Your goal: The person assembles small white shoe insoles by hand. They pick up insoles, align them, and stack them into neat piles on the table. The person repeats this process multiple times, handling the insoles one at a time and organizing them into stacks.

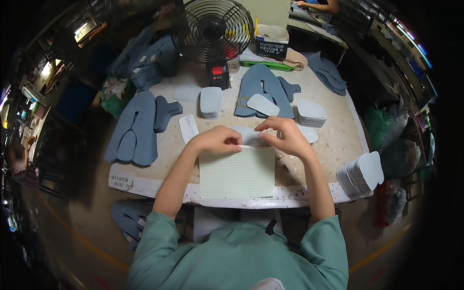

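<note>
A pale grey fabric piece (246,134) spans the gap between my hands, just beyond the far edge of a gridded pad (237,173). My left hand (217,140) is closed, its fingertips pinching the piece's left side by the pad's edge. On the right side, my right hand (286,137) has its bent thumb and fingers on the same piece. Partly hidden by this hand, another pale piece (308,135) lies on the table. A white card with markings (188,128) is beyond my left wrist.
Pale stacks (210,102), (311,114) and a larger pale stack (358,175) stand around. Blue-grey shoe-upper pieces (131,128) lie left, with more uppers (261,87) ahead. A black fan (211,36) and a tub (271,42) stand at the back.
</note>
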Demonstrator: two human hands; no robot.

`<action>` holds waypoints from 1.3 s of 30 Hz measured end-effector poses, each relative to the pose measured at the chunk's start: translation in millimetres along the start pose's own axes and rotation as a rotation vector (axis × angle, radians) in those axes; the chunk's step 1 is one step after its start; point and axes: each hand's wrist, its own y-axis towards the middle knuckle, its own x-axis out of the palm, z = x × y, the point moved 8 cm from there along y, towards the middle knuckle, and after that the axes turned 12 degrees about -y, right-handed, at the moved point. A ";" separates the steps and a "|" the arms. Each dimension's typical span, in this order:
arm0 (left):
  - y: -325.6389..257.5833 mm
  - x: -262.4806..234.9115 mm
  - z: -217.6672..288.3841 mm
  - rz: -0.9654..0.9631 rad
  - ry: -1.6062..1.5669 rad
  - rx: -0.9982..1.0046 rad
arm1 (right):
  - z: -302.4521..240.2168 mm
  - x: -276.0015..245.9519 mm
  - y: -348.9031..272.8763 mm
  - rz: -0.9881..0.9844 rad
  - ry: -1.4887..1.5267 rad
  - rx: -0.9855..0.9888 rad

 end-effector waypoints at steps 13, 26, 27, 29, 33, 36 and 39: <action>5.0 -24.2 -12.3 0.306 -0.221 -0.013 | 43.9 47.6 2.3 0.048 0.192 0.339; 7.2 -20.9 -23.1 0.318 -0.323 -0.104 | 7.1 37.5 -1.9 0.400 -0.165 -0.032; 7.3 -21.5 -23.6 0.313 -0.329 -0.102 | 9.2 37.4 -2.2 0.409 -0.111 -0.007; 6.7 -21.9 -25.8 0.304 -0.368 -0.117 | 10.5 38.3 -2.4 0.416 -0.067 0.013; 5.4 -22.2 -20.9 0.288 -0.352 -0.057 | 9.8 43.2 -1.1 0.383 -0.055 0.024; 5.6 -21.4 -20.9 0.284 -0.347 -0.059 | 12.4 46.0 -0.7 0.365 0.006 0.060; 7.0 -20.4 -22.1 0.280 -0.359 -0.067 | 12.9 46.1 -1.6 0.379 0.012 0.071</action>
